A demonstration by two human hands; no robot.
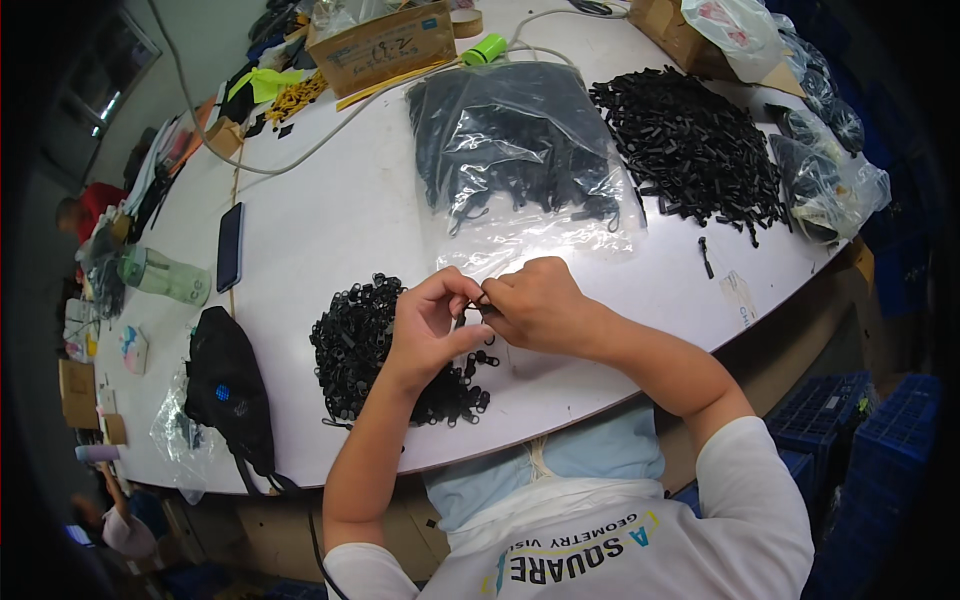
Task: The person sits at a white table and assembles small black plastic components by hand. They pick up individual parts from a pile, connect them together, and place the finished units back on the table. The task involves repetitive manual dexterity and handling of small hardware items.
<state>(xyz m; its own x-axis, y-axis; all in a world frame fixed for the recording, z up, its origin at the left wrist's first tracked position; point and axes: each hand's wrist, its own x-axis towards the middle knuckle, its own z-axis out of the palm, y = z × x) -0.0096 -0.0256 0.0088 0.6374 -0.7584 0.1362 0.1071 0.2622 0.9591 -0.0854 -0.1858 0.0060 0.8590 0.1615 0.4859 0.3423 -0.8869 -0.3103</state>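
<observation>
My left hand (434,318) and my right hand (540,306) meet in front of me, above the near part of the table. Their fingertips are closed around a small black zipper pull (474,304) with a thin cord, partly covered by the fingers. Just left of and beneath my left hand lies a pile of black zipper sliders (350,340), a few of them scattered below my fingers. Beyond my hands is a clear plastic bag (510,150) filled with black corded pieces.
A heap of small black pulls (690,150) covers the back right, with one loose pull (706,257) nearer. On the left are a phone (230,246), a green bottle (165,275) and a black cloth bag (228,385). A cardboard box (385,48) stands at the back.
</observation>
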